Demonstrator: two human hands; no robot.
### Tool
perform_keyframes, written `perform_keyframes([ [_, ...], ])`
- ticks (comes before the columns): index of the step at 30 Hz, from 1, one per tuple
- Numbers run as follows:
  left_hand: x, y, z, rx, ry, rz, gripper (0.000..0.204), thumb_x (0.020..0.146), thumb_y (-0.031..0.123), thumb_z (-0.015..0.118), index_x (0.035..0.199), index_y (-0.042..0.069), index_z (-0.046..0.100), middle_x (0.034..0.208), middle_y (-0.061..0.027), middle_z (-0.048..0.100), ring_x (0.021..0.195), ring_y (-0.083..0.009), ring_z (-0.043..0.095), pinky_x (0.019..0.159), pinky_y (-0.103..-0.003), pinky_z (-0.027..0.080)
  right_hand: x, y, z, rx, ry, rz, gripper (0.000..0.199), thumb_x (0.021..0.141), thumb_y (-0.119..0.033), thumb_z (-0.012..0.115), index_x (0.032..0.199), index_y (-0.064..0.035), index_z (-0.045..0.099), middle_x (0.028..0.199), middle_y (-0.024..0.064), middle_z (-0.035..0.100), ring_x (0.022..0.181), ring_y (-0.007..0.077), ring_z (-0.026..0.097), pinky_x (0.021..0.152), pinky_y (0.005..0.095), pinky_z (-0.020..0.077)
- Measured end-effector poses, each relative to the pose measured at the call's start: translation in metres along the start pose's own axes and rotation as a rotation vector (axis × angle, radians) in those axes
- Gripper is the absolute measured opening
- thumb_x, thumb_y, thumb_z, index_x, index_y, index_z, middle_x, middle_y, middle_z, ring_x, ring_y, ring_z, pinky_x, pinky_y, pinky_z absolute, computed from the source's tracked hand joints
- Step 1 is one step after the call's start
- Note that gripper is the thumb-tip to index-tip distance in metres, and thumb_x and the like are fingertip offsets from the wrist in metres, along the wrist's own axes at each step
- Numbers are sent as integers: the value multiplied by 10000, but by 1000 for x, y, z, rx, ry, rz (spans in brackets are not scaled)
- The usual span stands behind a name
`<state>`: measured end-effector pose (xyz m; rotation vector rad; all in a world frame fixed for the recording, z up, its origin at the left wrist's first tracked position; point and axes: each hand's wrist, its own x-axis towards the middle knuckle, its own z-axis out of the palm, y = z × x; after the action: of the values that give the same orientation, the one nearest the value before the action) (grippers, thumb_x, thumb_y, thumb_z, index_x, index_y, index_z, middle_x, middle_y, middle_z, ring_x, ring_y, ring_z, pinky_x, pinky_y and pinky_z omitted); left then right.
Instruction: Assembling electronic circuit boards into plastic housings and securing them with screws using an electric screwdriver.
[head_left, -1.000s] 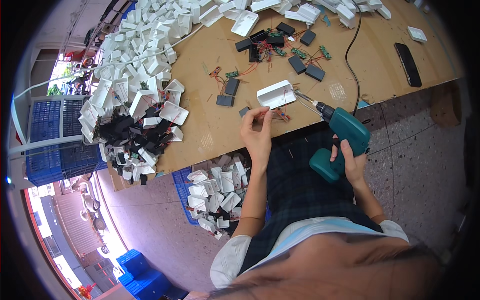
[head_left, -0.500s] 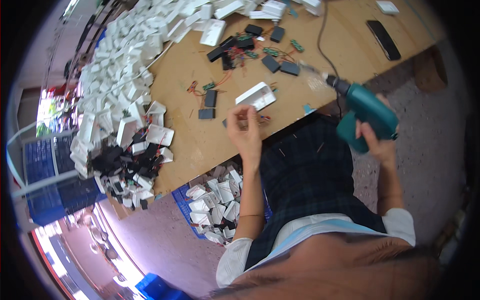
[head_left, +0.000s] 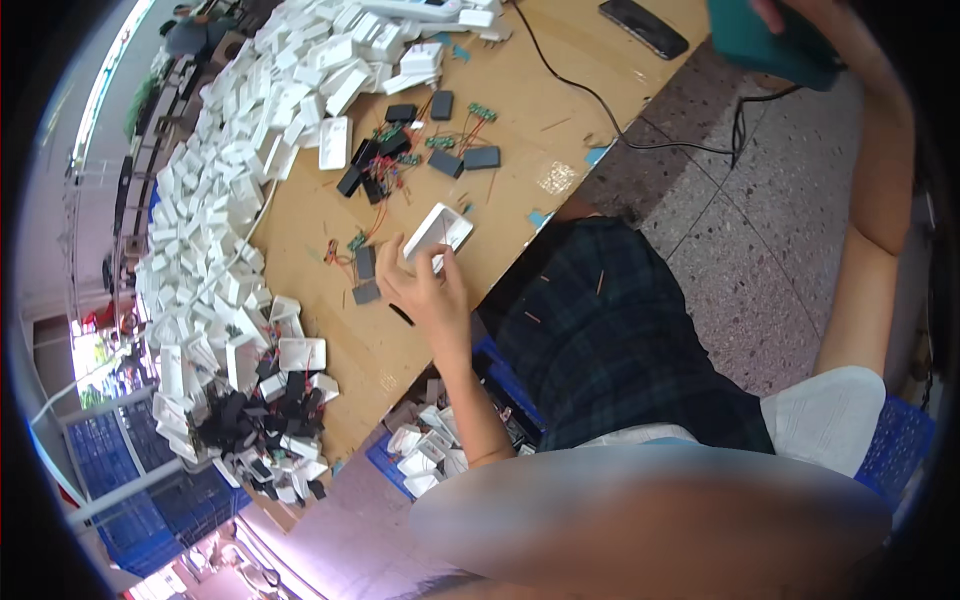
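Note:
My left hand [head_left: 425,292] rests on the wooden table [head_left: 520,130] with its fingers on the near edge of a white rectangular plastic case [head_left: 438,230]. My right hand [head_left: 800,14] is raised at the top right edge of the picture, gripping a teal electric screwdriver [head_left: 765,40], held well away from the table. Its tip is out of view. Small black parts with coloured wires [head_left: 362,275] lie just left of my left hand.
A big heap of white plastic cases [head_left: 230,180] covers the table's left side, with black parts [head_left: 250,410] mixed in. More black modules and wires [head_left: 420,140] lie mid-table. A black cable [head_left: 600,100] and dark phone [head_left: 643,27] lie far right. A blue crate of cases [head_left: 430,450] sits below.
My right hand has lifted the teal screwdriver up and to the right, away from the white case. My left hand has stayed at the case while my head turned.

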<state>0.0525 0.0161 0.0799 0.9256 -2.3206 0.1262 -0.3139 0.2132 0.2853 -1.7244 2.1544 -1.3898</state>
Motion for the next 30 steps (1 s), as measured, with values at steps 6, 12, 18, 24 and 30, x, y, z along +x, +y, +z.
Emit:
perform_keyframes([
  [6,-25,13,79,-333,33,-201,121,922,85,741,1014,38,677,1416,-174,557,1364,-418,494,1113,-512,405,-13,-25,28,46,82,132,207,971,-197,746,1002,-12,658,682,48,657,599,128,641,568,316,533],
  [12,-27,17,84,-265,132,-273,105,885,60,764,945,23,686,1357,-137,622,1333,-404,554,1060,-493,481,-103,51,148,532,60,214,343,1056,-188,565,1279,68,612,910,80,662,652,129,570,665,296,488],
  [18,-26,18,88,-234,165,-318,103,852,50,787,896,45,694,1390,-127,619,1368,-398,533,1083,-500,464,-190,30,251,836,-33,441,405,1059,-255,566,1313,60,550,1088,125,627,680,150,589,641,309,502],
  [24,-25,32,64,70,383,-351,126,844,61,802,933,63,713,1183,-98,655,1124,-340,568,1001,-521,429,-207,23,272,934,30,566,385,1051,-244,570,1302,48,552,1085,126,624,668,158,588,614,308,497],
  [30,-27,28,30,-372,95,-412,97,901,10,754,983,29,707,976,-89,647,905,-266,602,795,-404,516,-185,23,283,983,88,490,265,1028,-113,630,1235,49,599,848,43,626,742,115,589,694,269,497],
])
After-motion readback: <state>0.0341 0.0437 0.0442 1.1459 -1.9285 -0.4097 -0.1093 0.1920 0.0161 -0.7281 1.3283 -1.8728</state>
